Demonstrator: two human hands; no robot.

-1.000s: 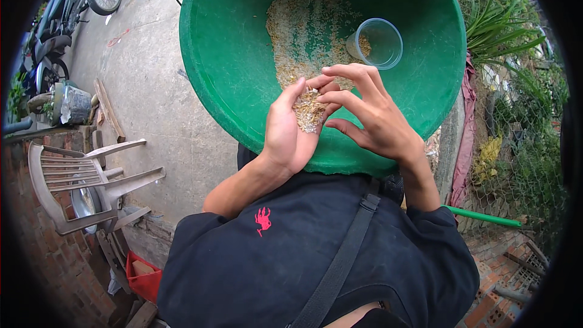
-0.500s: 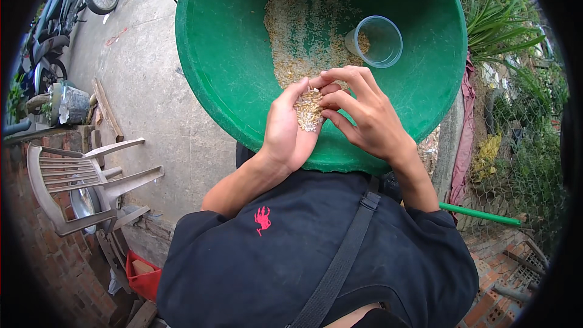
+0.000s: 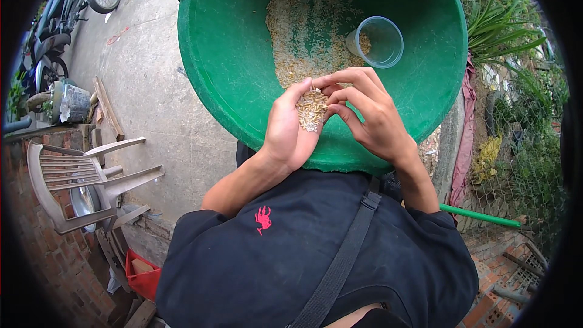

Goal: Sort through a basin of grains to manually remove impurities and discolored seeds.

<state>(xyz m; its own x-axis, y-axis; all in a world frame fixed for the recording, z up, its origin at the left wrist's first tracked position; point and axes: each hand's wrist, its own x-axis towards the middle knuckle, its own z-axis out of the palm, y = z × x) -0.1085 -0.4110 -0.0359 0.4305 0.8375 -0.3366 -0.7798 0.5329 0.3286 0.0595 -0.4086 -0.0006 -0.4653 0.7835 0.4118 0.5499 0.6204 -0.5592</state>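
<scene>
My left hand [image 3: 283,132] is cupped palm up over the near side of a large green tub [image 3: 209,54], holding a small heap of grain [image 3: 311,109]. The grain mixes yellowish husked kernels with white bits. At the right edge of that heap, the thumb and index fingertips of my right hand [image 3: 371,112] come together in a pinch; whatever lies between them is too small to make out. Loose grain [image 3: 297,30] is spread over the tub's bottom beyond my hands. A clear plastic cup [image 3: 388,42] lies tilted there, with some grain inside.
A plastic chair [image 3: 79,176] lies tipped over on the left, near a bucket [image 3: 74,103] and a wooden plank [image 3: 108,109]. Motorbikes [image 3: 57,30] stand at the far left. On the right are a wire fence [image 3: 516,140], plants [image 3: 504,30] and a green pole [image 3: 483,215].
My right fingertips have shifted slightly to the right across the heap, uncovering more of the grain. The left hand has stayed almost still.
</scene>
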